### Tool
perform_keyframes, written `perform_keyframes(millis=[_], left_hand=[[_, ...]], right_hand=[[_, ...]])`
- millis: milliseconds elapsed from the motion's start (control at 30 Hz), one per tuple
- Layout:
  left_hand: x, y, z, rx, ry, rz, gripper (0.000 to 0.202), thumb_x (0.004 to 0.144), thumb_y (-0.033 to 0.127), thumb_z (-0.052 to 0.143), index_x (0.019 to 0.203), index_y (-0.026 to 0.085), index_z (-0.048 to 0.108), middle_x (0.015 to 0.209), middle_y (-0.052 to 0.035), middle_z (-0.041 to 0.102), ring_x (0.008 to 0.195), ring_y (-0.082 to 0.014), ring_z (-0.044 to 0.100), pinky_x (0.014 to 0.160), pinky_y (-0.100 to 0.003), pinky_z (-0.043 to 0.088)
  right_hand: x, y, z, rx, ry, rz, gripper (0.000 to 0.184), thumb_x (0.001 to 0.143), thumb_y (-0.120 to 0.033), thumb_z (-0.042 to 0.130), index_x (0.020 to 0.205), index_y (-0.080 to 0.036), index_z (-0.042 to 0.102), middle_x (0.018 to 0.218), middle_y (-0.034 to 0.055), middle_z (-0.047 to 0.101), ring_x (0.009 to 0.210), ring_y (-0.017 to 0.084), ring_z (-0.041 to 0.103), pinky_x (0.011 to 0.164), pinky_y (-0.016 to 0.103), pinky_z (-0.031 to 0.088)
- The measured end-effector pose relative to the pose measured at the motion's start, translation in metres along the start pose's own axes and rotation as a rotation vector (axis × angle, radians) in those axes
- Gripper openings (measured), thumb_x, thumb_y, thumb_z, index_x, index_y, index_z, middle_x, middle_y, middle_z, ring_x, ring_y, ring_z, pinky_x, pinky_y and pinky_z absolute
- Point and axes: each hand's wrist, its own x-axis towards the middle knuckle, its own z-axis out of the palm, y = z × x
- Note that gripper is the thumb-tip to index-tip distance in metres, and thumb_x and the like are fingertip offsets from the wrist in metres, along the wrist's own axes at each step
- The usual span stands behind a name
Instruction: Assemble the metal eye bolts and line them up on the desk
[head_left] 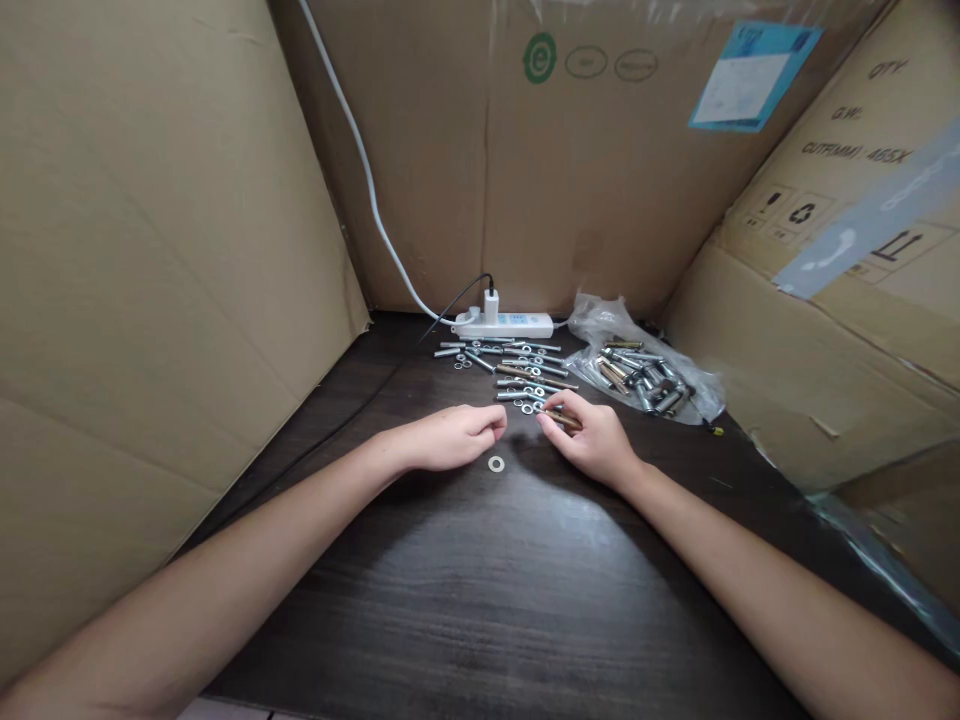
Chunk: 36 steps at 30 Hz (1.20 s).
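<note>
My right hand (596,440) is closed around a brass-coloured bolt (564,419), pinched between thumb and fingers. To its left, my left hand (459,437) is closed with the fingers curled together. Whatever may be inside that pinch is hidden. Just below the left fingertips a flat metal washer (496,465) lies on the dark wooden table (450,600). Beyond both hands, several silver bolts (536,368) lie in rough rows, with small washers and rings (528,408) among them. One long brown rod (525,374) lies across these rows.
At the back stands a white power strip (517,325) with a white plug (491,305) and cables. A clear plastic bag (600,315) holding several metal bolts (652,380) lies at the back right. Cardboard boxes (150,250) wall in the left, back and right sides.
</note>
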Motion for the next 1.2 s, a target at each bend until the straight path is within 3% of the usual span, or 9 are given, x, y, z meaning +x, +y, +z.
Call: perform_keyframes(millis=[167,667,900,1200], left_hand=[[-0.004,0.006,-0.002,0.109,-0.137,-0.007,0.019,0.079,0.033,0.052,0.095,0.022,0.052,0.074,0.0018,0.055,0.063,-0.0131,0.048,0.055,-0.023,0.031],[0.0,0.012,0.003,0.216,-0.132,-0.036,0.021,0.078,0.029,0.048,0.099,0.026,0.052,0.079,0.0,0.062,0.059,-0.0148,0.051,0.054,-0.025,0.032],[0.002,0.018,0.001,0.302,-0.226,-0.123,0.024,0.073,0.027,0.047,0.096,0.025,0.05,0.079,-0.0013,0.062,0.064,-0.0171,0.054,0.054,-0.025,0.036],[0.003,0.018,0.004,0.332,-0.213,-0.118,0.024,0.071,0.027,0.046,0.095,0.024,0.05,0.082,-0.0024,0.064,0.068,-0.0193,0.057,0.057,-0.027,0.037]], right_hand=[[0.0,0.0,0.0,0.012,-0.003,0.006,0.02,0.083,-0.039,0.055,0.087,-0.02,0.059,0.059,-0.0021,0.058,0.047,0.01,0.05,0.046,0.021,0.035],[0.001,-0.003,-0.002,0.006,-0.019,0.025,0.019,0.083,-0.038,0.055,0.087,-0.02,0.059,0.057,-0.0029,0.057,0.047,0.01,0.049,0.048,0.021,0.035],[0.001,-0.003,-0.002,0.002,-0.031,0.031,0.02,0.083,-0.039,0.055,0.086,-0.019,0.059,0.058,-0.0029,0.057,0.048,0.01,0.049,0.05,0.021,0.036],[0.001,-0.004,-0.002,0.004,-0.036,0.036,0.021,0.083,-0.039,0.053,0.087,-0.019,0.059,0.06,-0.0022,0.058,0.048,0.01,0.049,0.05,0.021,0.037]])
